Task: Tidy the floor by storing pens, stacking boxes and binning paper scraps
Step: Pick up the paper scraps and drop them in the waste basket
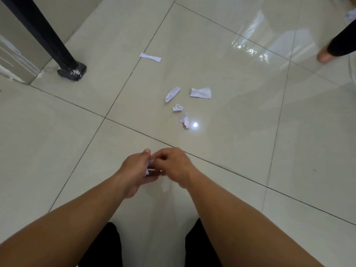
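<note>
Ahead lie five scraps; left hand, right hand pinch sixth scrap.

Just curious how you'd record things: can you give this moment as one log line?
left hand: holds paper wad | right hand: at wad, grip unclear | floor: five paper scraps ahead

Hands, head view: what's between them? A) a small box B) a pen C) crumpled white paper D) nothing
C: crumpled white paper shows between the two hands. The left hand is curled round it and the right hand has its fingers bent in against it. No pen or box is in view.
</note>
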